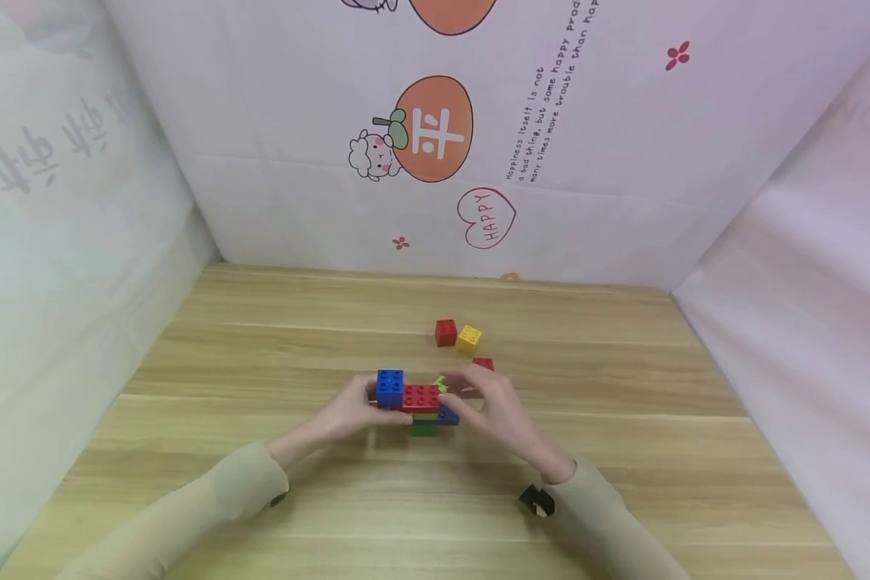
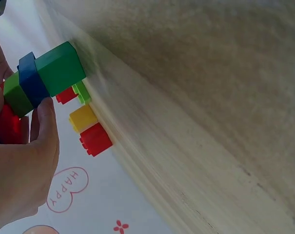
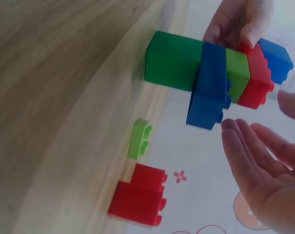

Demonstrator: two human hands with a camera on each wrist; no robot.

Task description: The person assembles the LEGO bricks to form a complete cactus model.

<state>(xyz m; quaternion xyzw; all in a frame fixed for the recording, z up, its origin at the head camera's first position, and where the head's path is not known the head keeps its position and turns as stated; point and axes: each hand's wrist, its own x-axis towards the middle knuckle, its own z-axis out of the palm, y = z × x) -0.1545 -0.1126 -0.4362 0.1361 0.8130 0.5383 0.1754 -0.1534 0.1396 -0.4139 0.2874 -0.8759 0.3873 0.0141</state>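
Note:
My left hand [image 1: 353, 413] grips a stack of toy building blocks by its left side. From the bottom, the stack has a dark green block [image 3: 172, 61], a blue block [image 3: 209, 87], a light green block [image 3: 237, 73], a red block [image 1: 422, 396] laid lengthwise, and a blue block [image 1: 390, 388] on the red block's left end. In the left wrist view, thumb and fingers close round the upper part of the stack. At its right side is my right hand [image 1: 495, 409], fingers loosely extended and thumb apart, fingertips close to the lower blue block and holding nothing.
Beyond the stack on the wooden table [image 1: 297, 338] lie a loose red block [image 1: 445, 333], a yellow block [image 1: 470, 339], another red block [image 1: 482, 363] and a small light green block [image 3: 139, 139]. A printed white cloth [image 1: 319, 201] hangs behind and at both sides.

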